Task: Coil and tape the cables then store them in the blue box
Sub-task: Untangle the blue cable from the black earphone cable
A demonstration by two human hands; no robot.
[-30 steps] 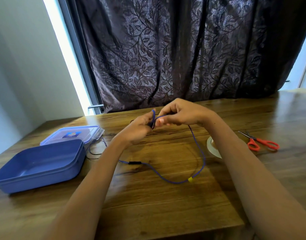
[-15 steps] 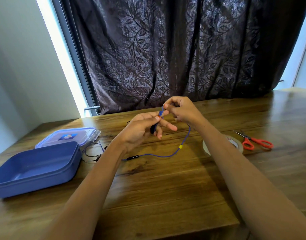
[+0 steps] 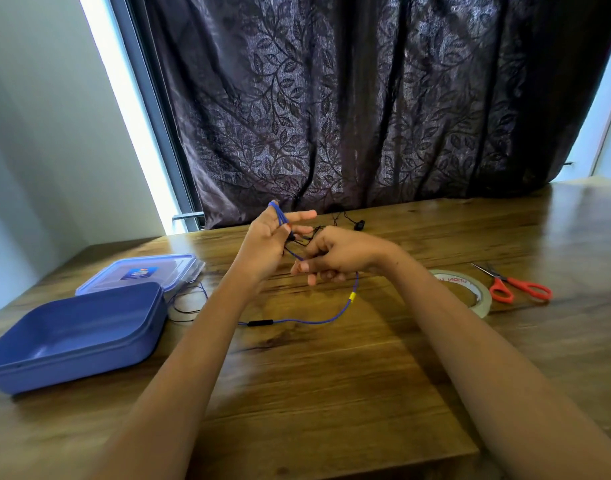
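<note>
My left hand [image 3: 267,242] is raised above the table, with loops of the blue cable [image 3: 317,321] wound over its upright fingers and held by the thumb. Just right of it and lower, my right hand [image 3: 342,252] pinches the same cable with curled fingers. From there the cable hangs down to the table past a yellow band [image 3: 352,296] and a black inline piece [image 3: 260,323]. The open blue box [image 3: 72,336] stands at the left with nothing visible in it.
The box's clear lid [image 3: 141,271] lies behind the box, with a thin black cable [image 3: 186,303] beside it. Another black earphone cable [image 3: 357,224] lies near the curtain. A tape roll [image 3: 466,289] and red-handled scissors [image 3: 518,289] sit at the right.
My left hand has risen with the blue loops on its fingers. My right hand has dropped from above the loops to below and right of them, still holding the cable.
</note>
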